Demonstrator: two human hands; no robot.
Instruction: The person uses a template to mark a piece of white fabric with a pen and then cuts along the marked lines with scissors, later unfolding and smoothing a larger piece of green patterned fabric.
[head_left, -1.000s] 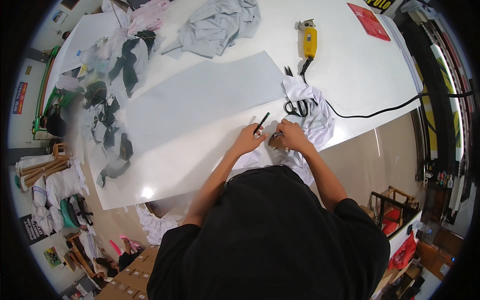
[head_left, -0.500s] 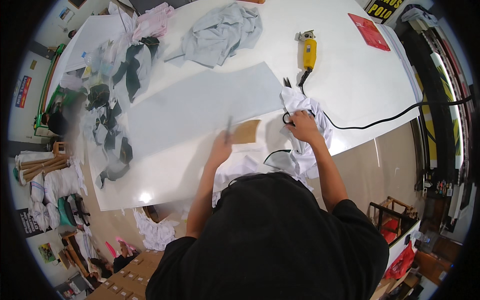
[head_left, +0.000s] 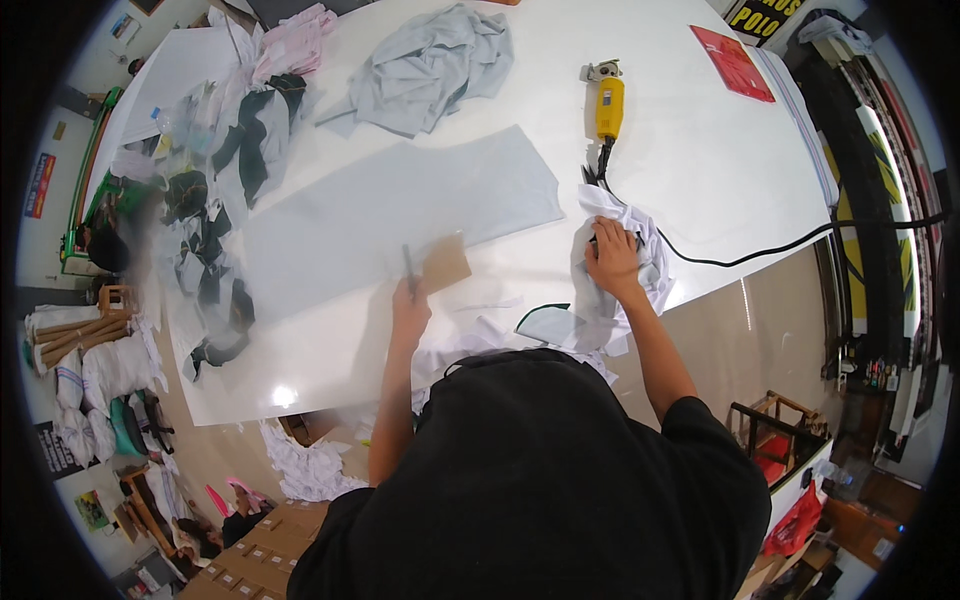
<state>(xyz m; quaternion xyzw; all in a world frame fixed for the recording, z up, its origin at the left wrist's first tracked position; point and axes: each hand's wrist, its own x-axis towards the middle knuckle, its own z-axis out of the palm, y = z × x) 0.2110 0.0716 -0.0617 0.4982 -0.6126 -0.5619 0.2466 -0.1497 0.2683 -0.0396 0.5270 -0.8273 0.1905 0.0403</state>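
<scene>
My left hand (head_left: pixel 410 312) is closed around a slim grey pen-like stick (head_left: pixel 408 262), held upright, slightly blurred. A small brown card (head_left: pixel 447 263) juts from the same hand, over the near edge of a flat light-grey fabric panel (head_left: pixel 400 190). On the right, my right hand (head_left: pixel 613 258) lies over a crumpled white cloth (head_left: pixel 650 262), its fingers bent over the dark handles of scissors, which they mostly hide. Dark pointed scissor blades (head_left: pixel 588 175) seem to stick out beyond the cloth.
A yellow corded cutter (head_left: pixel 609 108) lies beyond my right hand, its black cable (head_left: pixel 745 262) running right. Heaped grey cloth (head_left: pixel 430 70), dark and white scraps (head_left: pixel 215 240) and a red packet (head_left: pixel 733 63) lie on the white table (head_left: pixel 700 170). A dark-edged offcut (head_left: pixel 545 323) is near me.
My left hand has moved left with the stick and card. My right hand has shifted slightly right, carrying the scissors and white cloth along, and now covers the handle loop.
</scene>
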